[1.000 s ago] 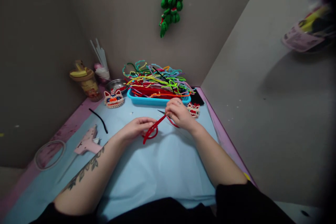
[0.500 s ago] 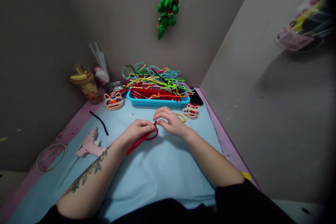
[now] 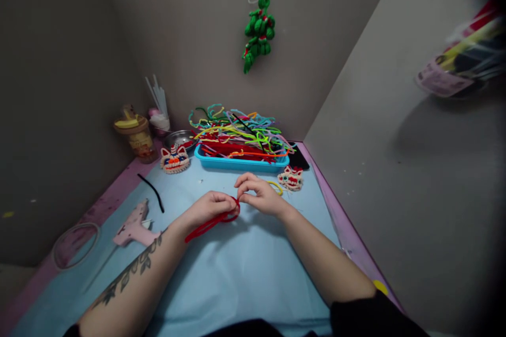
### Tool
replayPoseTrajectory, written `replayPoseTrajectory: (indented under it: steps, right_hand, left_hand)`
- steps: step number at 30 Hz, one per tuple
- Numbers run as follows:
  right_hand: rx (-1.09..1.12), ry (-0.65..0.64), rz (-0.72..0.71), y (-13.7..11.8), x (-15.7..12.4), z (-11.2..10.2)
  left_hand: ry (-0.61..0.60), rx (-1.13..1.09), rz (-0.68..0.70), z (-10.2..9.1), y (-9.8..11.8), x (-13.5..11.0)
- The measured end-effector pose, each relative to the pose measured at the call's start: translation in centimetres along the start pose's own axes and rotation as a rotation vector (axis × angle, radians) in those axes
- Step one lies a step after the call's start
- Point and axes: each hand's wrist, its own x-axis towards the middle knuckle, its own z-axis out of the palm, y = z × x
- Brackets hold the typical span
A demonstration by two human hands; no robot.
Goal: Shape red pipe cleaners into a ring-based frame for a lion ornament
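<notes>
My left hand (image 3: 213, 207) is closed, thumb and fingers pinching a red pipe cleaner (image 3: 205, 227). It is bent into a loop near the fingertips, and its long doubled part slants down to the left below the hand. My right hand (image 3: 259, 195) meets the upper end of the loop, thumb and forefinger pinched together on it. Both hands are held over the light blue cloth (image 3: 253, 268). Behind the right hand, a yellow pipe cleaner loop (image 3: 275, 187) is partly covered.
At the back stands a blue tray (image 3: 243, 165) heaped with coloured pipe cleaners (image 3: 241, 134). Lion-head pieces (image 3: 175, 160) (image 3: 291, 178) flank it. Leftward lie a pink glue gun (image 3: 136, 225) and a black pipe cleaner (image 3: 151, 192), with a metal bowl (image 3: 181, 140) behind. A dark phone-like slab (image 3: 298, 158) sits back right.
My right thumb and forefinger have closed in on the red pipe cleaner's upper end, which stood free before. My left hand keeps its pinch. The whole view has shifted slightly.
</notes>
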Motion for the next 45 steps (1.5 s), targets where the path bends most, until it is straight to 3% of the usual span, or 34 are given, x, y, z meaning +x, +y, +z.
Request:
replayPoseTrajectory:
  steps: [2,4,7,9,12,19,25,29,31,34,39,45]
  right_hand:
    - [0.005,0.053,0.022,0.0,0.1,-0.4]
    - [0.007,0.198,0.059,0.2,0.2,-0.8]
    - [-0.013,0.446,0.099,0.6,0.3,-0.5]
    - [-0.031,0.518,0.125,0.9,0.4,0.1]
    - [-0.053,0.516,0.164,1.0,0.3,1.4]
    - [-0.088,0.449,0.185,1.2,0.0,3.3]
    - [-0.025,0.197,0.119,1.7,-0.4,1.9]
    - [-0.160,0.478,0.201,3.4,1.2,-1.6]
    - [-0.302,0.525,0.207,4.4,3.5,-3.1]
    - [-0.578,0.251,0.252,5.8,8.1,-3.8]
    - [-1.082,-0.165,0.321,6.9,14.1,-2.1]
    - [-1.173,-0.261,0.326,6.9,15.5,-2.6]
  left_hand:
    - [0.088,-0.084,-0.018,-0.4,0.0,0.2]
    - [0.226,-0.203,0.009,-0.8,0.0,0.5]
    - [0.349,-0.335,0.139,-1.0,0.3,0.7]
    - [0.371,-0.401,0.235,-0.9,0.5,0.7]
    - [0.421,-0.478,0.310,-0.7,0.7,0.8]
    - [0.511,-0.533,0.337,-1.2,0.5,1.1]
    - [0.509,-0.542,0.392,-1.3,1.3,0.6]
    - [0.514,-0.580,0.350,-1.8,1.5,0.6]
    - [0.524,-0.625,0.290,-2.0,1.3,0.8]
    - [0.532,-0.712,0.168,-2.1,0.7,1.2]
    - [0.525,-0.800,0.008,-2.5,0.4,1.3]
    - [0.513,-0.905,-0.036,-2.9,1.2,1.0]
